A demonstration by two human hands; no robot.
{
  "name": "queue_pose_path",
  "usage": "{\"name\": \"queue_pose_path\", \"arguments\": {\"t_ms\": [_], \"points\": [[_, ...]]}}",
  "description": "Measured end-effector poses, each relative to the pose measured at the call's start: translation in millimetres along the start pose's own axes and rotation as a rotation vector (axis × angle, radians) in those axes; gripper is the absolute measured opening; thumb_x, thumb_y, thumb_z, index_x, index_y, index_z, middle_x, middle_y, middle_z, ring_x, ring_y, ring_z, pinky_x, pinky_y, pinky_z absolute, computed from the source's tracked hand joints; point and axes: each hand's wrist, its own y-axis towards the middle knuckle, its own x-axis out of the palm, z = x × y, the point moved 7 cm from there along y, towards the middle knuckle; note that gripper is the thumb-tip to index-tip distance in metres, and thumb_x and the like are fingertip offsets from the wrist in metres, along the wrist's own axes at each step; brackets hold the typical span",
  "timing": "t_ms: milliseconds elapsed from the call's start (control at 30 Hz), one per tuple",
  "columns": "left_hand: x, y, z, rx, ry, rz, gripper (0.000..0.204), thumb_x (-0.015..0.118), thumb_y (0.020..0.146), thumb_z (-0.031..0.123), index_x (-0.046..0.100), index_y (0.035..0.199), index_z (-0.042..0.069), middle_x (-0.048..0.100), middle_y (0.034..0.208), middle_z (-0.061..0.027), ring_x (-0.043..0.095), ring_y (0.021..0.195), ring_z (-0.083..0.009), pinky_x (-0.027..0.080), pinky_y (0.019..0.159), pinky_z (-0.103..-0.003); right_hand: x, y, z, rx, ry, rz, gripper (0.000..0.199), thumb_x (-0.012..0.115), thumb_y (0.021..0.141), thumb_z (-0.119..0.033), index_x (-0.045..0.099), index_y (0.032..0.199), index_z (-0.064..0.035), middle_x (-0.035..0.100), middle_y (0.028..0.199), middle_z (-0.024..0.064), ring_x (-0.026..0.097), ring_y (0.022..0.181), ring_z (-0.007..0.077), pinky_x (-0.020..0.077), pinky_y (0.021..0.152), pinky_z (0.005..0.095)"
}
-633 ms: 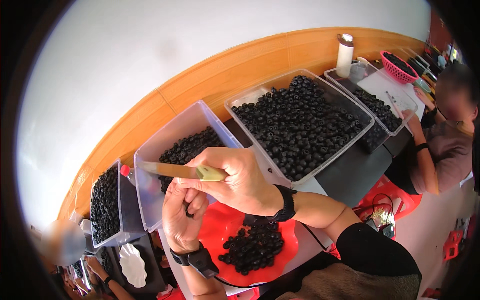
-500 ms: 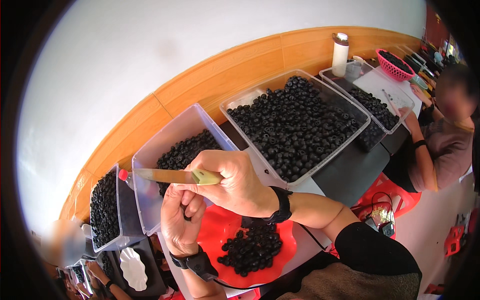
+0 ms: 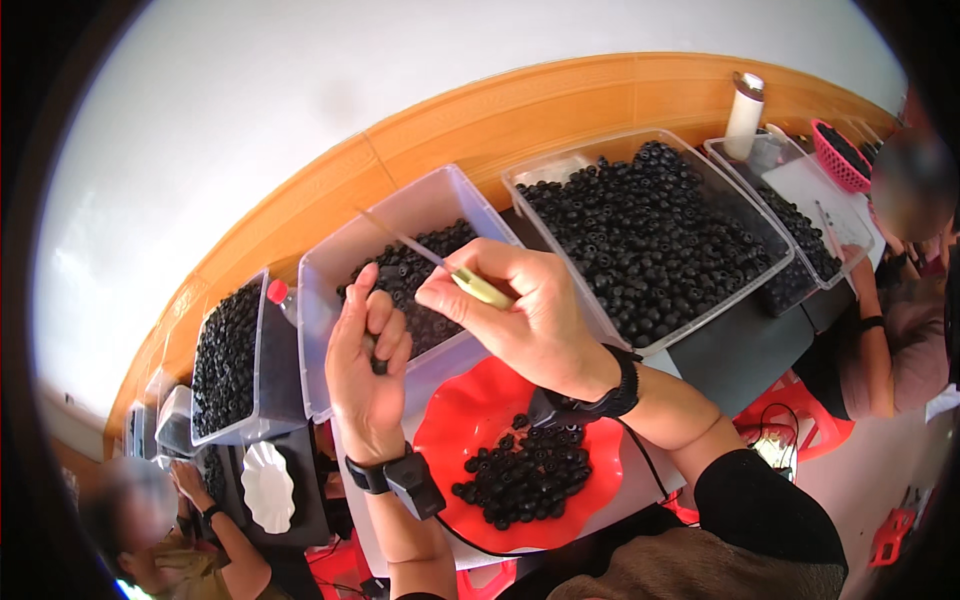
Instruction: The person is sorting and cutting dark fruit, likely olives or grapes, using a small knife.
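Gap between left hand (image 3: 366, 375) and right hand (image 3: 535, 318), knife (image 3: 472, 284) beyond.

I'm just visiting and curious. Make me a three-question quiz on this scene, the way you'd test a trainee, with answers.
1. Which of the wearer's hands grips the knife?
2. True or false: the red plate has nothing on it.
3. Which colour is the basket near the right edge: (a) white, (b) green, (c) pink?

Key: 1. The right hand. 2. False; dark fruits lie on it. 3. c.
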Motion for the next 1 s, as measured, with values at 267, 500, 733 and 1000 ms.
{"name": "queue_pose_path", "arguments": {"t_ms": [267, 500, 733, 1000], "points": [[35, -15, -10, -0.121, 0.186, -0.235, 0.071, 0.025, 0.093, 0.062, 0.047, 0.123, 0.002, 0.045, 0.068, 0.0009, 0.026, 0.049, -0.0057, 0.019, 0.042, -0.019, 11, -3, 8, -0.051, 0.083, -0.061, 0.012, 0.066, 0.085, -0.009, 0.062, 0.086, 0.0015, 0.066, 0.071, 0.0101, 0.065, 0.065, 0.0145, 0.0490, 0.057, 0.0260], [35, -21, -5, -0.010, 0.508, -0.124, 0.066, 0.026, 0.095, 0.060, 0.047, 0.126, 0.006, 0.055, 0.074, -0.0002, 0.037, 0.053, -0.0018, 0.022, 0.044, -0.017, 24, -12, 2, 0.048, -0.096, -0.325, 0.020, 0.069, 0.079, -0.014, 0.062, 0.092, -0.0014, 0.067, 0.073, 0.0150, 0.068, 0.065, 0.0258, 0.0516, 0.059, 0.0320], [39, -23, -6, 0.122, 0.634, -0.031, 0.063, 0.029, 0.096, 0.056, 0.049, 0.125, 0.004, 0.054, 0.074, 0.0028, 0.040, 0.056, -0.0001, 0.022, 0.043, -0.018, 26, -14, 3, 0.112, -0.230, -0.404, 0.019, 0.066, 0.082, -0.007, 0.060, 0.100, -0.0025, 0.064, 0.066, 0.0077, 0.065, 0.059, 0.0159, 0.0473, 0.053, 0.0254], [45, -26, -4, 0.086, 0.513, -0.065, 0.041, 0.038, 0.098, 0.038, 0.048, 0.121, 0.005, 0.050, 0.074, 0.0043, 0.034, 0.054, 0.0010, 0.020, 0.043, -0.015, 22, -14, 3, 0.036, -0.135, -0.276, 0.019, 0.064, 0.086, -0.014, 0.054, 0.097, -0.0018, 0.063, 0.067, 0.0135, 0.065, 0.063, 0.0283, 0.0480, 0.054, 0.0339]]}}
